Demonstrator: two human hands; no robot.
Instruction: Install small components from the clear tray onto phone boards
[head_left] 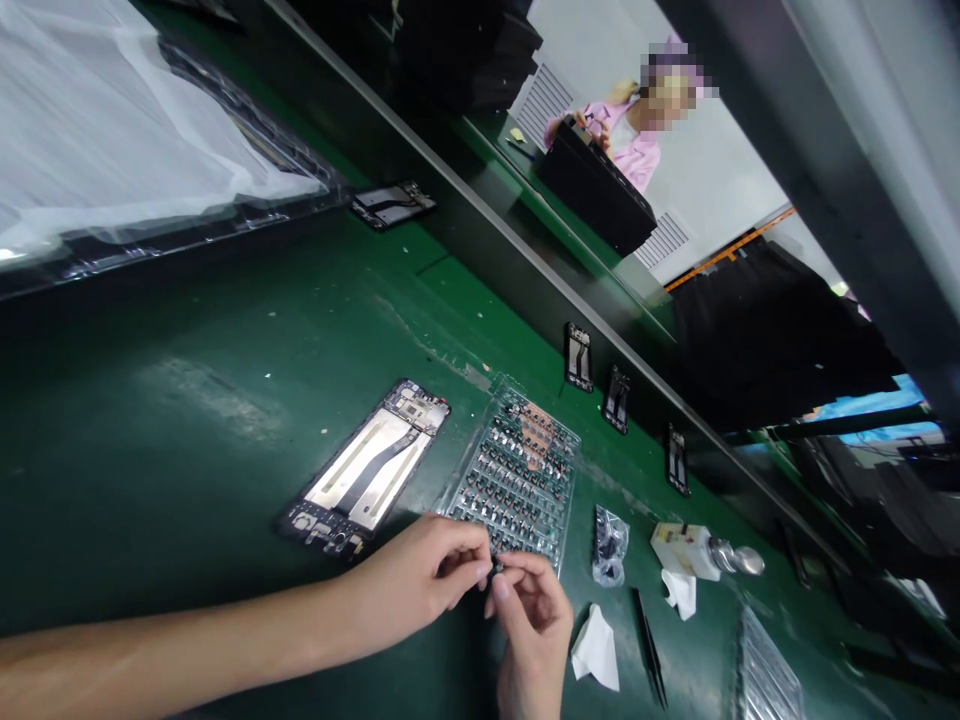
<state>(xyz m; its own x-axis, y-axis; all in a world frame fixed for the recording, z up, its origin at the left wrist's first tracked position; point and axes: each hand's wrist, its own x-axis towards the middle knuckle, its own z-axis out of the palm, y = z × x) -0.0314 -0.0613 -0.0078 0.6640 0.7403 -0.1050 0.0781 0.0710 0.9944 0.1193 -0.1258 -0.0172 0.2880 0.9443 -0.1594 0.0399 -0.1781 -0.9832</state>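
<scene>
My left hand point(424, 580) and my right hand point(534, 625) meet at the front of the green bench, fingertips pinched together on one tiny dark part point(498, 570). They hover at the near edge of a clear plastic tray point(517, 475) filled with several rows of small dark components. To the left of the tray lies an opened phone frame point(369, 468), its inner side up, with a black ribbon cable across it. My left forearm stretches in from the lower left.
Black tweezers point(649, 648), white wipes point(598, 650), a small plastic bag point(609, 545) and a white dispenser bottle point(701, 552) lie to the right. Three phone frames point(578, 357) lean on the back rail. Another tray point(765, 680) sits at lower right. A person in pink point(637, 130) works beyond.
</scene>
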